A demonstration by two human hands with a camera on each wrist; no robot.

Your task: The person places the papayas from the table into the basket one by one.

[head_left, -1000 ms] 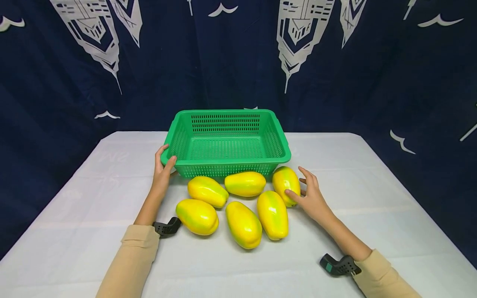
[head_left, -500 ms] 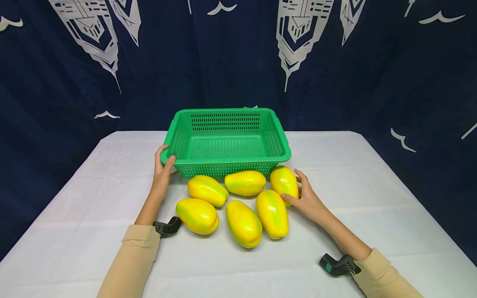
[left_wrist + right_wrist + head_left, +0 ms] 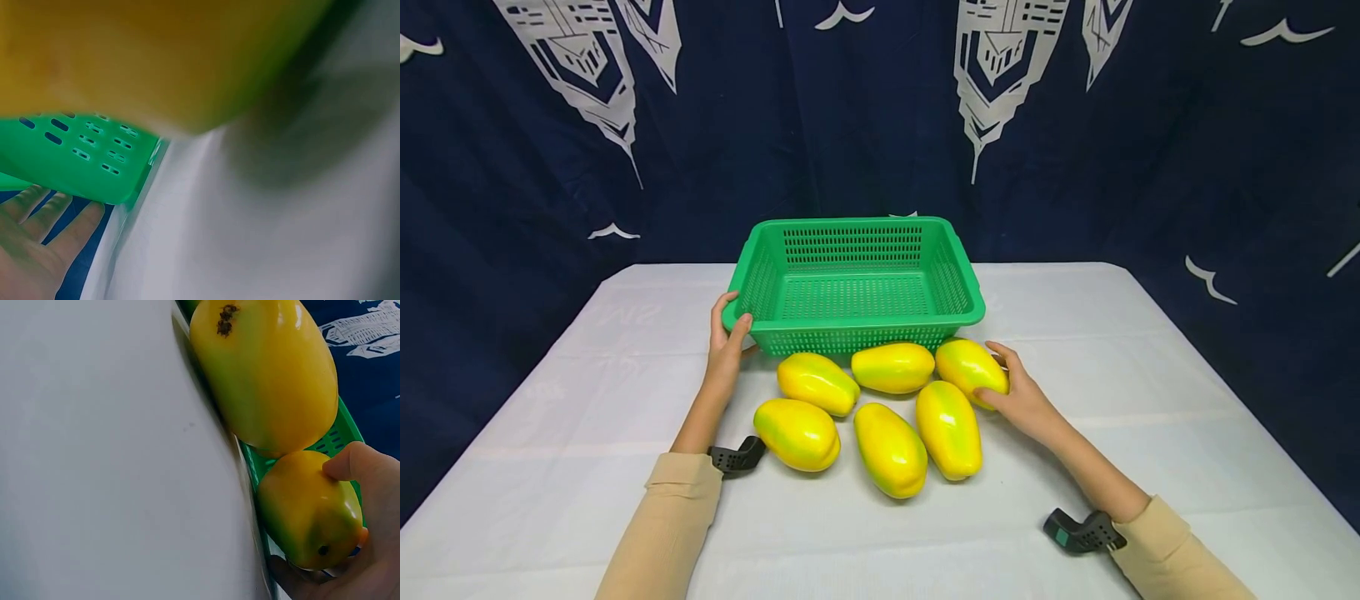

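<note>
My left hand (image 3: 724, 358) holds the left front corner of a green plastic basket (image 3: 850, 327), thumb near the front rim and fingers along the side. In the left wrist view its fingers (image 3: 47, 219) reach against the basket's outer wall. At the basket's right front, my right hand (image 3: 1026, 404) grips a yellow-green papaya (image 3: 970, 369). The right wrist view shows the thumb on top of this papaya (image 3: 309, 506) and fingers around its far side, partly hidden. Other papayas (image 3: 892, 368) lie on the table in front of the basket.
A white cloth covers the table (image 3: 820, 542). One papaya (image 3: 949, 429) lies close to the right hand, with others (image 3: 797, 435) left of it. A blurred papaya (image 3: 125, 56) fills the top of the left wrist view. Behind hangs a dark blue curtain (image 3: 850, 125).
My right hand has shifted slightly left and closed in on the rightmost papaya, which has turned to lie more slanted. The left hand and basket stay in place.
</note>
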